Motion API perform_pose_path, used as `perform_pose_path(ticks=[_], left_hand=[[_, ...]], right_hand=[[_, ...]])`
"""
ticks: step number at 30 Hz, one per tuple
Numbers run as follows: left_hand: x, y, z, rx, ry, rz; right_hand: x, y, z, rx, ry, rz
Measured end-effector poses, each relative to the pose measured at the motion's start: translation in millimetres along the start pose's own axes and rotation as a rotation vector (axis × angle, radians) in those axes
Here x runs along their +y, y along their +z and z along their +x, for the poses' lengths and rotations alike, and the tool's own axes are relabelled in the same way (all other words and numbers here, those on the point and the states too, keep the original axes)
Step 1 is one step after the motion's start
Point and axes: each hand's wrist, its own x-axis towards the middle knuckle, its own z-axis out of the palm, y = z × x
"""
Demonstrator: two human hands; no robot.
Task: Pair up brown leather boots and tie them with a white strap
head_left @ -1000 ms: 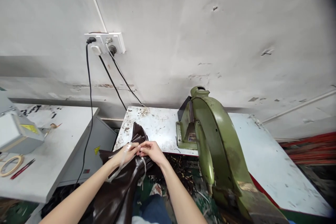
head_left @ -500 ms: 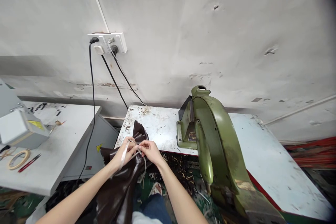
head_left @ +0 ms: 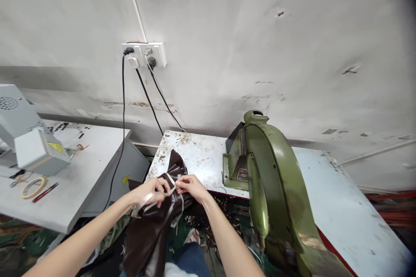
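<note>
Your left hand (head_left: 150, 194) curls its fingers closed over a pale strip (head_left: 146, 202) that crosses the palm and trails down toward your wrist, while your right hand (head_left: 191, 185) pinches the strip's other end between thumb and fingertips, just right of the left hand's knuckles. Both hands meet over the bunched top of a dark brown leather piece (head_left: 152, 233); its upper end leans against the near left corner of the white worktable (head_left: 201, 162) and the rest hangs down toward your lap. Your forearms come up from the near edge of the scene and converge at that spot, wrists nearly level, the right palm turned down. To the right of your hands a green machine (head_left: 276, 190) stands on the worktable, and a small plate on its base is too blurred to read. Far on the wall, a white socket strip (head_left: 144, 54) carries plugs whose black cables (head_left: 121, 117) drop behind the tables. On the left table (head_left: 74, 181) sit a grey box (head_left: 35, 151) with a yellow label whose writing is illegible, a tape roll (head_left: 33, 186) and a red-handled tool (head_left: 44, 191); black marks on that tabletop cannot be read either.
</note>
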Motion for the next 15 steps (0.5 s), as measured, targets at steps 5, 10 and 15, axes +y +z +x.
perform_pose_path(ticks=[5, 10, 15], left_hand=[[-1, -7.9, 11, 0.102, 0.003, 0.152], [-1, 18.5, 34, 0.120, -0.064, 0.266], [-2, 31.9, 40, 0.174, -0.103, 0.341]], right_hand=[[-8, -11, -1, -0.114, 0.050, 0.055], [-8, -17, -2, -0.138, 0.069, 0.021], [-1, -15, -2, -0.061, 0.010, -0.103]])
